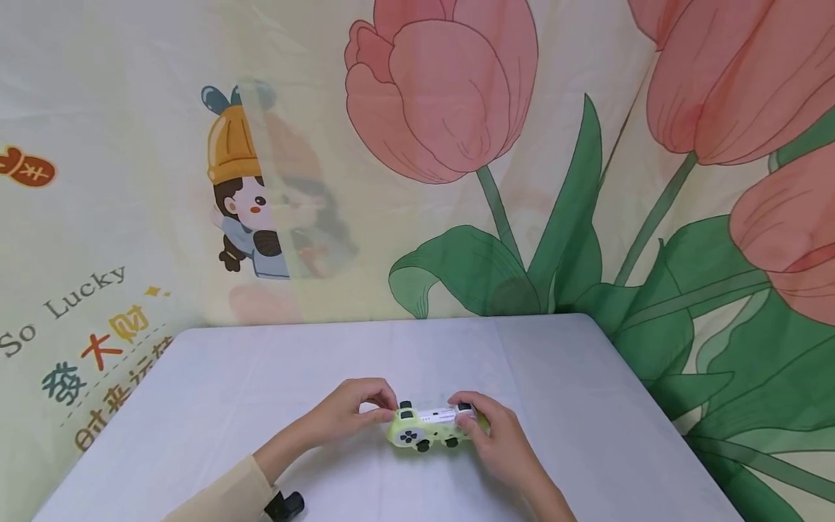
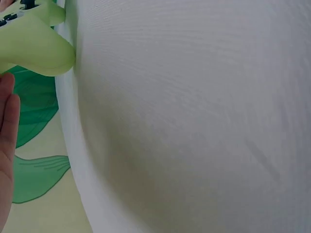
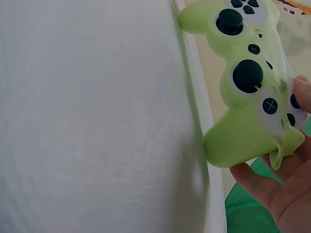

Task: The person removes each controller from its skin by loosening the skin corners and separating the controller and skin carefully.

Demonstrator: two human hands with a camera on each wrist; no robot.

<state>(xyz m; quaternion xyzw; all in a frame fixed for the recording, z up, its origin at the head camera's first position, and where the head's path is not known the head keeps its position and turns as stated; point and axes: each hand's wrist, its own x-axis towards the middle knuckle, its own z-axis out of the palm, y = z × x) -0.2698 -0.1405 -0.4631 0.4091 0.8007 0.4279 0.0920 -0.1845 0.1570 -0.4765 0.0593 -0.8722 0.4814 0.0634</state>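
Game controller, pale green with black sticks, sits low over the white tabletop, long axis running left to right, its grip horns pointing toward the person; left hand and right hand each curl their fingers round one end

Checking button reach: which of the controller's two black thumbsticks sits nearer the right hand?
The larger-looking thumbstick, beside the cross button near the right hand; the other thumbstick lies farther.

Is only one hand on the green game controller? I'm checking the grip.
No. In the head view the left hand and right hand each grip one end of the game controller.
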